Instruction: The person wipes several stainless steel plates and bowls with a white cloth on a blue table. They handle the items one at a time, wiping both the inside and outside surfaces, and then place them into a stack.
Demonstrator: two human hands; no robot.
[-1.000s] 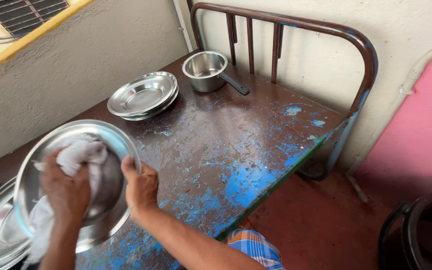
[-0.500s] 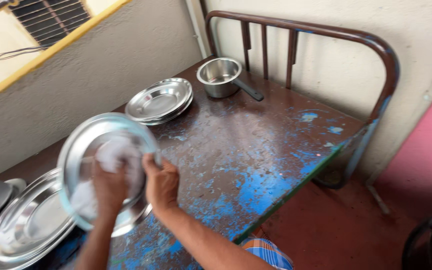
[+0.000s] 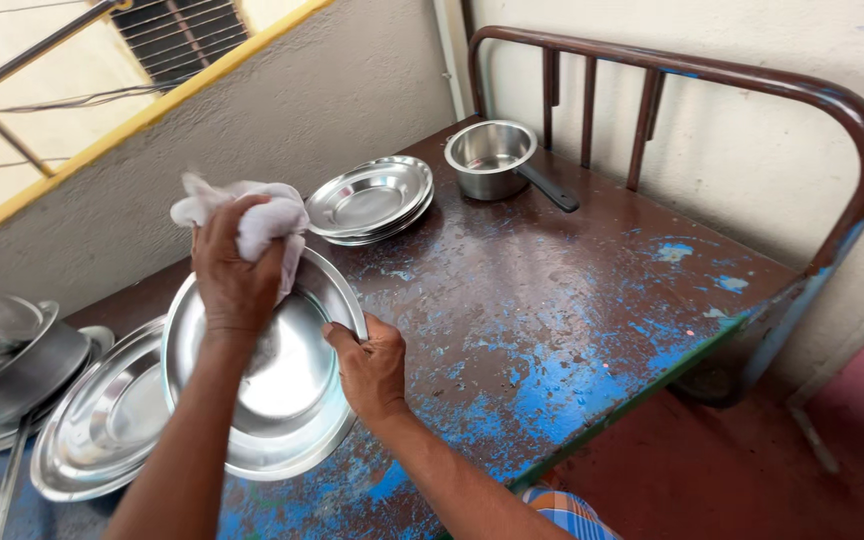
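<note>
several steel plates [image 3: 272, 370], one saucepan [image 3: 492, 157]

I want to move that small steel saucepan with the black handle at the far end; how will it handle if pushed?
The small steel saucepan looks thin-walled and empty, so probably light. Its flat base on the worn brown-and-blue metal table should slide, not roll. The black handle juts sideways, so a push may swing it.

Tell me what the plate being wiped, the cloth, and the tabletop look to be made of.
Plate: likely stainless steel, polished; it reflects light like a mirror.
Cloth in the left hand: soft white woven fabric, probably cotton; it bunches and folds.
Tabletop: seemingly painted metal, brown over blue, worn and flaking in patches.
</note>
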